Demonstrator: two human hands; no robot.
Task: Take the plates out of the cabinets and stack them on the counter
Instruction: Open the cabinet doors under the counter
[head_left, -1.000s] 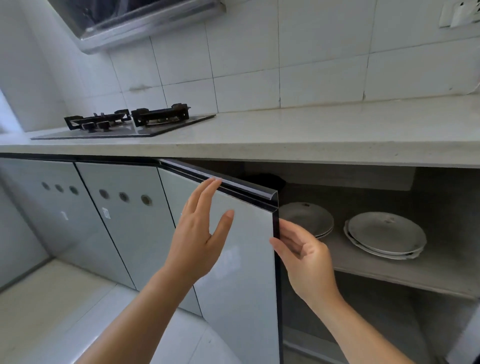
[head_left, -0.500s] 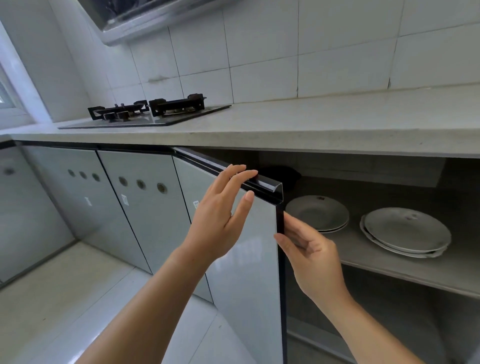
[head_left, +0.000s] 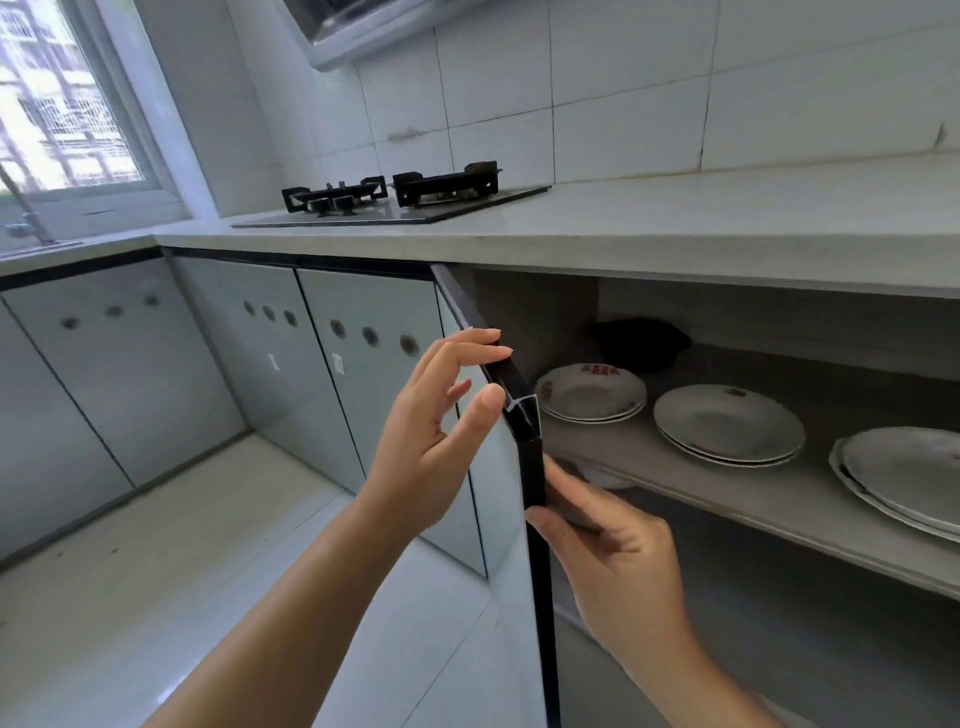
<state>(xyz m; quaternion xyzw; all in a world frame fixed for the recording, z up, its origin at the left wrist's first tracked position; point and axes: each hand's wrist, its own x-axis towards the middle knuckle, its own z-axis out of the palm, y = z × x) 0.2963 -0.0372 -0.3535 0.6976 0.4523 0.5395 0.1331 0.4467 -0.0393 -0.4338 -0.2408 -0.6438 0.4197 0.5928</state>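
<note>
Head view puts me low in front of the open cabinet door (head_left: 511, 519), seen nearly edge-on. My left hand (head_left: 431, 441) is spread loosely at the door's top corner, fingertips touching the dark trim, gripping nothing. My right hand (head_left: 613, 566) is half-curled against the door's vertical edge lower down — steadying it, I judge, not clamped on it.

3 stacks of plates sit on the shelf (head_left: 769, 499) inside: the left stack (head_left: 589, 392) nearest the door, the middle stack (head_left: 727, 423) beside it, and the right stack (head_left: 904, 478) cut off by the frame edge. All are apart from both hands.

The counter (head_left: 727, 223) holds no plates — only the gas hob (head_left: 395, 200) far left. So the door is open; every lift and all stacking remain.
</note>
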